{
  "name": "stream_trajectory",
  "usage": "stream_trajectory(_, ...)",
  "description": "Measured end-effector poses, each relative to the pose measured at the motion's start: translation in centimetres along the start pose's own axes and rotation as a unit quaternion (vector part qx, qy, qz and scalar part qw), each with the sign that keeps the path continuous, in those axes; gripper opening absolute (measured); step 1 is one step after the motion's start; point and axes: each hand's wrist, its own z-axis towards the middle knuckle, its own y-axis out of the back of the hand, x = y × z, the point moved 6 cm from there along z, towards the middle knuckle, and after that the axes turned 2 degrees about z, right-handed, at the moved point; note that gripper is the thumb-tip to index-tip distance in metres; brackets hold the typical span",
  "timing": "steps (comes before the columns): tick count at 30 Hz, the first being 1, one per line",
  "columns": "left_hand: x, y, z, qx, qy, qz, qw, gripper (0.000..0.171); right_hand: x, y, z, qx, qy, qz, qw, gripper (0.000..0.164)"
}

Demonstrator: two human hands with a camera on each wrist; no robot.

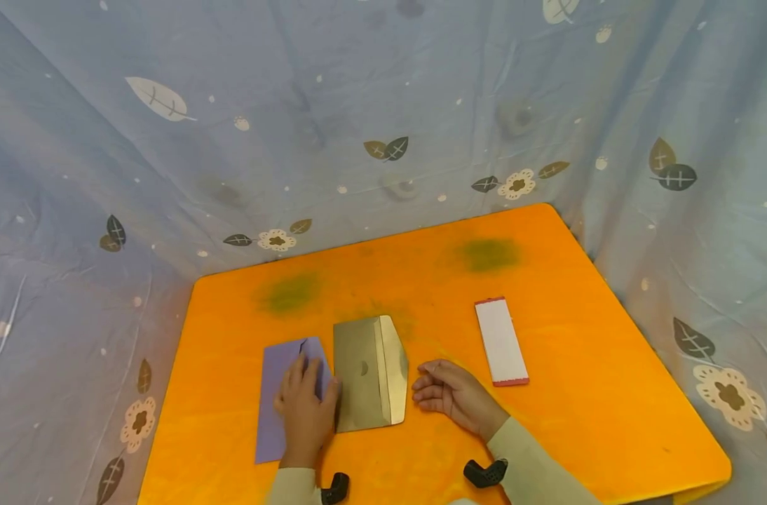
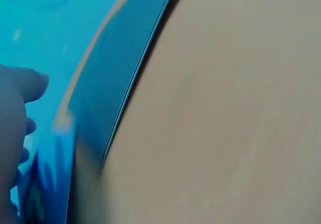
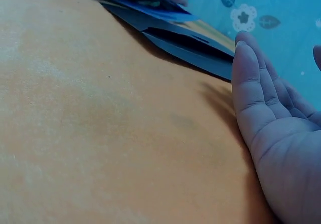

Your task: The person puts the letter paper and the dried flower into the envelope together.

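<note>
A purple envelope (image 1: 270, 414) lies at the left of the table, a dark gap showing near its top edge. My left hand (image 1: 304, 410) rests over it with fingers spread and loosely bent. Right beside it is a gold envelope (image 1: 357, 344), its flap (image 1: 393, 375) folded out to the right. My right hand (image 1: 456, 394) is just off that flap, fingers relaxed and nothing held. In the right wrist view the right hand (image 3: 281, 128) has its palm turned sideways close over the table. The left wrist view shows the left thumb (image 2: 32, 83) above a blue-tinted envelope surface (image 2: 115, 68).
A white strip (image 1: 502, 341) with red ends lies on the orange table (image 1: 579, 393), right of my right hand. Patterned curtains (image 1: 333, 91) enclose the table at the back and sides. Black wrist devices (image 1: 486, 473) are on both wrists.
</note>
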Motion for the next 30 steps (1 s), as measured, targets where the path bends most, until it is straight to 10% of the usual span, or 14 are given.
stream_trajectory(4, -3.7, -2.7, -0.1, 0.041, -0.051, -0.026, 0.9975, 0.067, 0.0, 0.0, 0.0, -0.004, 0.001, 0.003, 1.0, 0.033)
stream_trajectory(11, -6.5, -6.1, 0.1, 0.088, -0.047, -0.005, 0.995, 0.093, -0.1, -0.1, 0.0, 0.003, 0.002, 0.006, 1.0, 0.036)
stream_trajectory(20, -6.7, -7.6, 1.4, 0.051, -0.028, 0.042, 0.9974, 0.103, -0.1, -0.1, 0.0, 0.011, 0.009, 0.008, 1.0, 0.037)
stream_trajectory(30, -6.2, -7.4, 1.4, -0.024, -0.013, 0.014, 0.9995, 0.063, -0.2, 0.1, -0.1, -0.01, 0.002, 0.004, 1.0, 0.035)
